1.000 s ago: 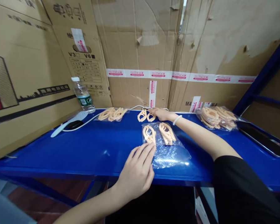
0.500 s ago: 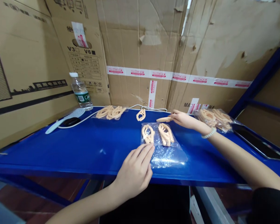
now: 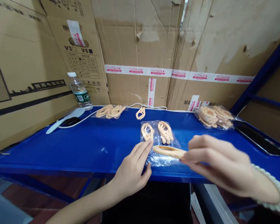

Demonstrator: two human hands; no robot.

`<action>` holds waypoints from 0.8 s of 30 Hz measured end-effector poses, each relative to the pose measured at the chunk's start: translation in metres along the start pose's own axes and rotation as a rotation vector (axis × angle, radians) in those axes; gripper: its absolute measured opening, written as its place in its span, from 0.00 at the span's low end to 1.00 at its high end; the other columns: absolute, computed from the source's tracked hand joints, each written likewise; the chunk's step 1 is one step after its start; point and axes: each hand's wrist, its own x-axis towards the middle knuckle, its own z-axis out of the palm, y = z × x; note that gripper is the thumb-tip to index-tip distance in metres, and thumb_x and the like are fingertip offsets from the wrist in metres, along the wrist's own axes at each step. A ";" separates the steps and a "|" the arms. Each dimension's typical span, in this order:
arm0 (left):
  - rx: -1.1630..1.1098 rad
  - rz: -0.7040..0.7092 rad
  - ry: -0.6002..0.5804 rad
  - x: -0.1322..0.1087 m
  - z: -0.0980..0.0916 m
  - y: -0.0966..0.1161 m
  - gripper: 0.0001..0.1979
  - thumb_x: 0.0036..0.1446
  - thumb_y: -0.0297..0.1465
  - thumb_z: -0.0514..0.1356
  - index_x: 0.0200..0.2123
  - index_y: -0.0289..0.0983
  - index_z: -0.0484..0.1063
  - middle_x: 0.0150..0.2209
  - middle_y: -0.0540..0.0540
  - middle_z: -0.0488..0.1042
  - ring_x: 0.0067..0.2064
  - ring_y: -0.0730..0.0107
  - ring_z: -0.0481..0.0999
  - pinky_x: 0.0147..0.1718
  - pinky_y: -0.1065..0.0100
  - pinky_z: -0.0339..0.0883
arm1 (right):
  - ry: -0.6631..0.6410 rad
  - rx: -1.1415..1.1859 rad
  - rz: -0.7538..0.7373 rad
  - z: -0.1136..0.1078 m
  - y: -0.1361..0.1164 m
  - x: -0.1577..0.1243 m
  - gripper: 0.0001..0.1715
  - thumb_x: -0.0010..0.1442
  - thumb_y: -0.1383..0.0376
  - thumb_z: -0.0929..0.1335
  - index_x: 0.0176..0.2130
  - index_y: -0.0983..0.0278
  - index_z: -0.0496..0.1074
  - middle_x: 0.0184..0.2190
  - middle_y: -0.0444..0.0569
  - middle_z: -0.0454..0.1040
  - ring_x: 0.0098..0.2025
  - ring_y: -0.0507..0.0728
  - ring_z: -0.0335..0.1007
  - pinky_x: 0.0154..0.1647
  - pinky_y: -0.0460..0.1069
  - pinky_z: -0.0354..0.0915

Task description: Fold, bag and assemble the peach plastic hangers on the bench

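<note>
My right hand (image 3: 219, 161), slightly blurred, pinches the end of a peach folding hanger (image 3: 169, 151), holding it above the lower part of a clear plastic bag (image 3: 163, 161). My left hand (image 3: 134, 168) rests with fingers stretched over the bag's left side, the thumb apart from them. Inside the bag lie two groups of folded peach hangers, one at the left (image 3: 147, 131) and one at the right (image 3: 165, 132). Behind the bag, a single folded hanger (image 3: 140, 113) lies on the blue table (image 3: 84, 146).
Bagged hangers lie at the back left (image 3: 110, 111) and in a bigger pile at the back right (image 3: 214, 116). A water bottle (image 3: 80, 93), a pale blue paddle-shaped thing (image 3: 65, 119) and a black mouse-like object (image 3: 72, 121) stand left. A phone-like black slab (image 3: 262, 138) lies right. Cardboard (image 3: 140, 46) walls the back.
My right hand has come from the table's back toward me, bringing the folding hanger over the bag. My left hand stays at the bag's left side.
</note>
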 end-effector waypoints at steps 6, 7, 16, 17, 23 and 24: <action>-0.068 -0.007 0.017 0.001 -0.002 0.001 0.36 0.63 0.24 0.54 0.72 0.35 0.50 0.70 0.33 0.60 0.70 0.48 0.61 0.65 0.45 0.66 | -0.168 -0.273 -0.278 0.054 -0.008 -0.001 0.17 0.68 0.73 0.63 0.28 0.62 0.70 0.24 0.47 0.66 0.25 0.56 0.59 0.26 0.52 0.58; -0.077 -0.006 0.022 0.002 -0.002 0.001 0.36 0.62 0.24 0.54 0.73 0.35 0.49 0.70 0.33 0.60 0.70 0.48 0.61 0.65 0.45 0.66 | -0.148 -0.320 -0.311 0.063 -0.005 -0.001 0.17 0.67 0.73 0.63 0.28 0.63 0.70 0.24 0.47 0.66 0.25 0.56 0.59 0.27 0.52 0.58; -0.130 0.013 0.058 0.001 0.000 -0.002 0.35 0.61 0.22 0.55 0.71 0.33 0.53 0.68 0.33 0.62 0.70 0.51 0.61 0.66 0.47 0.65 | -0.090 -0.614 -0.271 0.122 0.014 -0.003 0.12 0.65 0.75 0.63 0.40 0.74 0.77 0.28 0.56 0.76 0.28 0.59 0.70 0.28 0.52 0.68; -0.136 0.010 0.060 0.001 0.000 -0.002 0.35 0.61 0.22 0.55 0.71 0.34 0.53 0.68 0.34 0.62 0.70 0.51 0.61 0.66 0.47 0.65 | -0.113 -0.632 -0.250 0.126 0.014 -0.004 0.12 0.64 0.76 0.63 0.40 0.74 0.77 0.27 0.56 0.76 0.28 0.59 0.70 0.28 0.52 0.69; -0.126 -0.001 0.054 0.001 -0.001 -0.001 0.35 0.61 0.23 0.55 0.71 0.33 0.53 0.69 0.34 0.61 0.70 0.51 0.60 0.67 0.47 0.64 | -0.254 -0.602 -0.142 0.144 0.021 -0.011 0.12 0.63 0.75 0.65 0.46 0.76 0.74 0.38 0.66 0.79 0.40 0.66 0.75 0.35 0.56 0.73; -0.119 -0.002 0.058 0.001 -0.001 -0.001 0.35 0.61 0.23 0.55 0.71 0.33 0.53 0.69 0.34 0.62 0.70 0.51 0.60 0.66 0.47 0.64 | -0.273 -0.585 -0.105 0.141 0.021 -0.011 0.12 0.63 0.75 0.66 0.47 0.75 0.74 0.39 0.66 0.79 0.42 0.67 0.75 0.36 0.56 0.73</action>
